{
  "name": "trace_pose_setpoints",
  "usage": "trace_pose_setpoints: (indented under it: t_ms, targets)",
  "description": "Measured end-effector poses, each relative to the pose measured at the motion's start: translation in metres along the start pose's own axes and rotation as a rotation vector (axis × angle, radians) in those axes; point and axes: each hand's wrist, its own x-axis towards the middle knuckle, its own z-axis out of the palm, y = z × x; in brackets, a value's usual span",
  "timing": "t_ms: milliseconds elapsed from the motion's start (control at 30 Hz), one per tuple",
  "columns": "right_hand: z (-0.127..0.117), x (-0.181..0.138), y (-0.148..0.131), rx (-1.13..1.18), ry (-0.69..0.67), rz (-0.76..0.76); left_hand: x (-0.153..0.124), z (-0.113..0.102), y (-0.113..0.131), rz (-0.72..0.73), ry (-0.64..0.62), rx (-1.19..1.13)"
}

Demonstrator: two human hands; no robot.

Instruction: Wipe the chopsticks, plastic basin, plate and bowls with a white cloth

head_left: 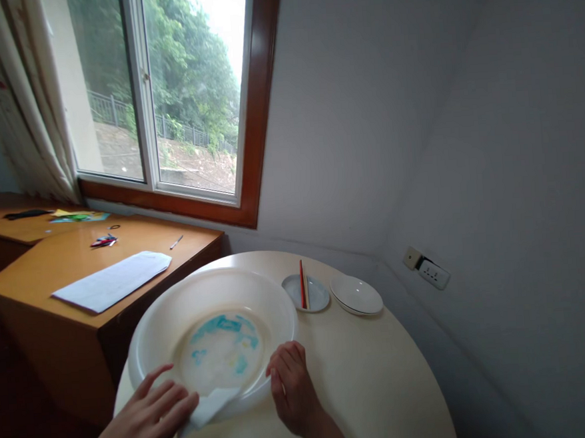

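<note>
A large white plastic basin (154,322) stands on the round table, with a blue pattern on its bottom. At the near left of the basin, my left hand (158,412) pinches a white cloth (213,406), which lies against the near rim; it could also be thick paper. Its index finger is lifted and reaches over the rim. My right hand (291,382) is curled at the basin's near right rim, fingers closed over the edge. The thumb points toward the basin wall.
Behind my right hand, a grey plate (290,289) carries red and pale chopsticks (303,288), beside white stacked dishes (356,294). The cream table (378,373) meets a wall with a socket (434,274). A wooden desk (138,236) at left holds a white sheet (114,281).
</note>
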Motion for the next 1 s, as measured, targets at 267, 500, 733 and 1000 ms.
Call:
trace_pose_setpoints:
  t_ms: [267, 500, 733, 1000]
  targets:
    - [-0.014, 0.005, 0.028, -0.069, 0.095, 0.129, -0.009, 0.001, -0.005, -0.08, 0.046, -0.005]
    - [0.001, 0.0, -0.021, -0.036, 0.084, 0.069, -0.003, 0.005, -0.002, -0.09, 0.018, -0.067]
    - [-0.014, 0.007, 0.037, 0.065, 0.064, 0.104, -0.007, 0.003, -0.011, -0.085, 0.019, -0.027]
    - [-0.003, -0.001, 0.0, -0.023, 0.224, 0.073, -0.001, 0.005, -0.005, -0.133, 0.023, -0.069]
